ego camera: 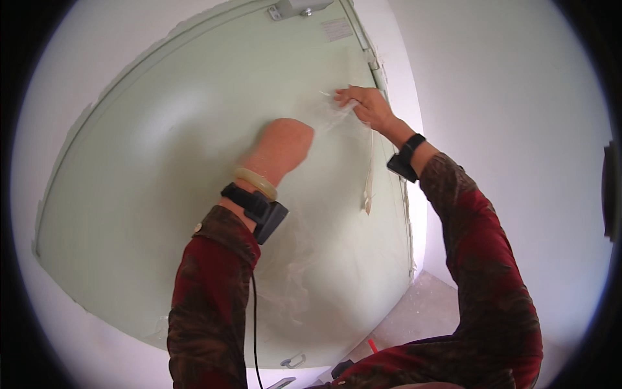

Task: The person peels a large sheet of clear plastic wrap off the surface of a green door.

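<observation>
A pale green door panel [218,87] fills most of the view before me. Thin clear plastic film [335,114] hangs crumpled from its surface, and my right hand [367,104] pinches a gathered part of it near the door's right edge. My left hand [286,143] is bent into a fist shape, blurred, against or just in front of the panel; its fingers are hidden behind the back of the hand. Loose, wrinkled film [291,277] spreads down the lower panel. Below my right hand dangles a narrow, torn beige strip [368,197].
A grey metal door closer [301,7] sits along the top edge, near a small printed label [336,30]. A metal handle [294,361] projects at the bottom. White wall [500,121] stands at right, above a dusty floor [418,301]. A black cable [255,321] hangs beside my left sleeve.
</observation>
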The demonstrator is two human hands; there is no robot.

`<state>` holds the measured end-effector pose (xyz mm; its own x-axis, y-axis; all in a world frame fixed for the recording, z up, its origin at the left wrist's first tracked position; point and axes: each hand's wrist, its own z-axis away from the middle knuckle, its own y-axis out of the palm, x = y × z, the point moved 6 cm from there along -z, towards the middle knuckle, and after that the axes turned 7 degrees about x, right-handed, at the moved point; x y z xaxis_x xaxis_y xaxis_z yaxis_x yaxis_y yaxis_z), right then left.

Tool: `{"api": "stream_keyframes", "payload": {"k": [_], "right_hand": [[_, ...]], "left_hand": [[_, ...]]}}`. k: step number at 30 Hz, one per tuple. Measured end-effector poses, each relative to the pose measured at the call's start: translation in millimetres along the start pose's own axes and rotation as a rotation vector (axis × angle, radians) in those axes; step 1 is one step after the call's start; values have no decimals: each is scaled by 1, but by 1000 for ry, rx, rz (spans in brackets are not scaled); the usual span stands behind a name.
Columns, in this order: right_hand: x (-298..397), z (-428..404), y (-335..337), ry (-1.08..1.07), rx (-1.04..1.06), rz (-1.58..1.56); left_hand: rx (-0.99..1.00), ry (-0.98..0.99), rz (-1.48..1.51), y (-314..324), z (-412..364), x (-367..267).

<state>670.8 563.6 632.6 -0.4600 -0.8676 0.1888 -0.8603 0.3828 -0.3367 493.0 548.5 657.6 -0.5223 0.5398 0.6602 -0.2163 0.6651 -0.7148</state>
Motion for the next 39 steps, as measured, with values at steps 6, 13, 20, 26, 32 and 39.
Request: {"api": "stream_keyframes", "payload": {"k": [6, 13, 20, 26, 32, 39], "right_hand": [[-9, 64, 3, 169, 101, 39], [-13, 166, 31, 210, 31, -91], [-6, 260, 55, 374, 14, 97], [6, 320, 68, 525, 62, 192], [17, 350, 74, 547, 15, 130], [4, 349, 39, 779, 11, -621]], "left_hand": [[-62, 192, 198, 28, 9, -46], [-123, 296, 386, 86, 18, -107], [-134, 368, 611, 132, 31, -169], [-56, 360, 694, 154, 47, -215], [10, 339, 698, 167, 59, -235], [49, 330, 634, 181, 59, -234]]}}
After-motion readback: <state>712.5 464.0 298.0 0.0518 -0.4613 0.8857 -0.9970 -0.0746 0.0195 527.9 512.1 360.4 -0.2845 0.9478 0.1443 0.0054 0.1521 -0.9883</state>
